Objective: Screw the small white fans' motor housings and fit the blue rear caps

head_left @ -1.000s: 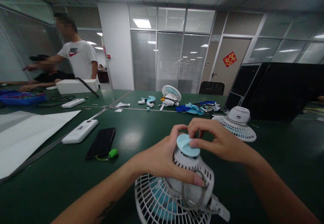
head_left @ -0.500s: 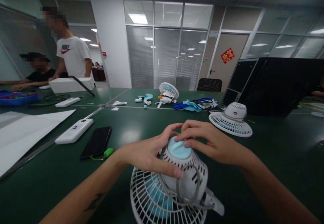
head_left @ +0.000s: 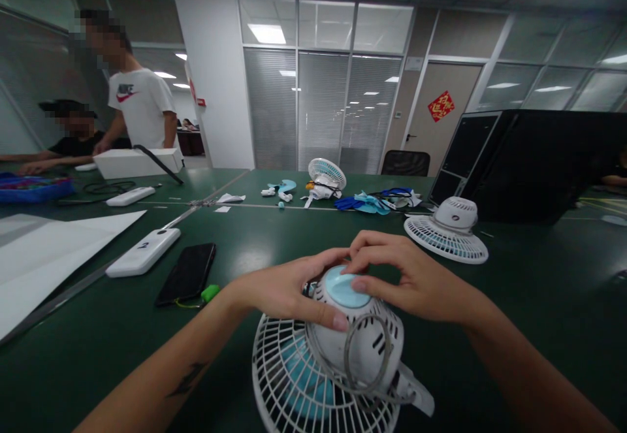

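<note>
White fan (head_left: pixel 362 345) at the near side of the counter (head_left: pixel 255 237), housing up, grille down

Seen at bottom centre, tilted, with the rounded housing (head_left: pixel 333 348) uppermost and the wide round grille (head_left: pixel 274 374) beneath, partly cut off by the lower edge of view. Made in white, with dark vent slots in the housing, blue blades (head_left: pixel 311 381) showing through the grille bars, and a round light blue knob (head_left: pixel 345 289) on top. Looped across the housing with a thin grey cable (head_left: pixel 347 360), close to a narrow white arm (head_left: pixel 416 394) jutting out to the right. Gripped around the housing by the left hand (head_left: pixel 289 294), thumb across the near face, other fingers mostly hidden behind. Pinched at the knob between thumb and index finger of the right hand (head_left: pixel 411 276). Lying farther off to the right, another fan (head_left: pixel 448 234), also grille down; to the left, a black phone (head_left: pixel 187 273)
</note>
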The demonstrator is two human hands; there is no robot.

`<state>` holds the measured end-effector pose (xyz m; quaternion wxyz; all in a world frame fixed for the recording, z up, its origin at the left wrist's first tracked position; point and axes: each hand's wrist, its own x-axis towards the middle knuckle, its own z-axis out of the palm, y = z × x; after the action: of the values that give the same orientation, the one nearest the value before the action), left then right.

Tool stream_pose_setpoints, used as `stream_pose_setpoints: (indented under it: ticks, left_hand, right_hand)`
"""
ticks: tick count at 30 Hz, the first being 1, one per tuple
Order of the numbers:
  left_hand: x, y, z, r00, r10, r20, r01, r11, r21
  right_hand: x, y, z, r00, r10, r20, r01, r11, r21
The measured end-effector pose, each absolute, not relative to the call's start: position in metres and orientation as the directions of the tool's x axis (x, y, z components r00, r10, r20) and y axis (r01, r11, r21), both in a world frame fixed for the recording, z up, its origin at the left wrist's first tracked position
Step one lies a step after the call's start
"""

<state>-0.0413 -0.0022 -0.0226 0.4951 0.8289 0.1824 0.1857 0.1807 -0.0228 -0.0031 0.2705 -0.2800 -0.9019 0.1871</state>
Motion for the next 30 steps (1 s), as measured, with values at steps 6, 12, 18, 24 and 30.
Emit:
stream_pose_setpoints:
  ticks: [6, 12, 18, 24, 30]
  left_hand:
    - [-0.039, -0.007, -0.019, 0.854, 0.501, 0.139, 0.15, -0.493, 0.857]
    - [-0.034, -0.016, -0.015, 0.834, 0.528, 0.161, 0.181, -0.537, 0.824]
    - [-0.034, -0.019, -0.016, 0.835, 0.511, 0.206, 0.154, -0.576, 0.802]
    - [-0.031, -0.016, -0.017, 0.848, 0.479, 0.226, 0.116, -0.583, 0.804]
    - [-0.031, -0.016, -0.015, 0.838, 0.528, 0.138, 0.193, -0.523, 0.83]
  right_hand:
    - [0.175, -0.03, -0.004, -0.639, 0.65, 0.41, 0.453, 0.75, -0.482]
    - [0.172, -0.034, -0.002, -0.566, 0.703, 0.431, 0.555, 0.712, -0.431]
    - [0.168, -0.037, -0.007, -0.518, 0.725, 0.454, 0.594, 0.687, -0.419]
    - [0.171, -0.036, -0.005, -0.614, 0.664, 0.428, 0.471, 0.743, -0.476]
    - [0.188, -0.027, 0.002, -0.757, 0.544, 0.362, 0.292, 0.778, -0.557]
